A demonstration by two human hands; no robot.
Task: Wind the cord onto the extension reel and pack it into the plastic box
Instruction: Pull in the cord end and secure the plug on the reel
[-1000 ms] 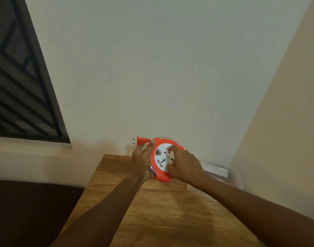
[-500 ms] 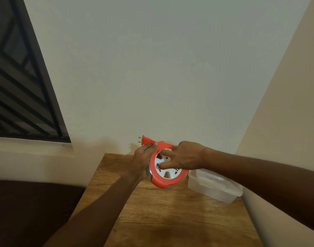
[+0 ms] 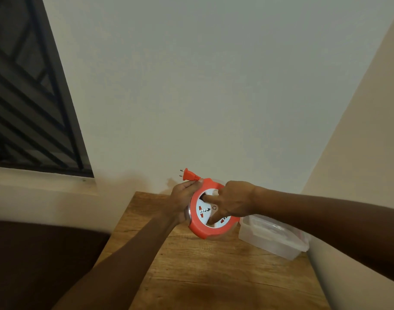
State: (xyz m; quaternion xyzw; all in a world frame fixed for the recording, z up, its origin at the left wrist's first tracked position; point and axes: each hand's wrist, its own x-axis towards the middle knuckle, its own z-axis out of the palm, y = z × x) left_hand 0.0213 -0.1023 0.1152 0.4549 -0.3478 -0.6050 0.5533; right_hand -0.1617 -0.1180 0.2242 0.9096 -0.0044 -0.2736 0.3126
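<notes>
I hold a round orange extension reel (image 3: pixel 201 231) with a white socket face above the far end of the wooden table (image 3: pixel 214 276). My left hand (image 3: pixel 182 198) grips its left rim from behind. An orange two-pin plug (image 3: pixel 188 174) sticks out above that hand, at the reel's top edge. My right hand (image 3: pixel 234 201) lies over the white face with fingers pressed into it. No loose cord shows. A clear plastic box (image 3: pixel 272 237) stands on the table just right of the reel, against the right wall.
The table stands in a corner, with walls behind it and on the right. A dark barred window (image 3: pixel 30 97) is at the upper left. A dark surface (image 3: pixel 34 253) lies left of the table.
My right hand has swung from the reel's lower right over to its upper right, turning the white face. The reel tilted slightly, and the plastic box came into full view.
</notes>
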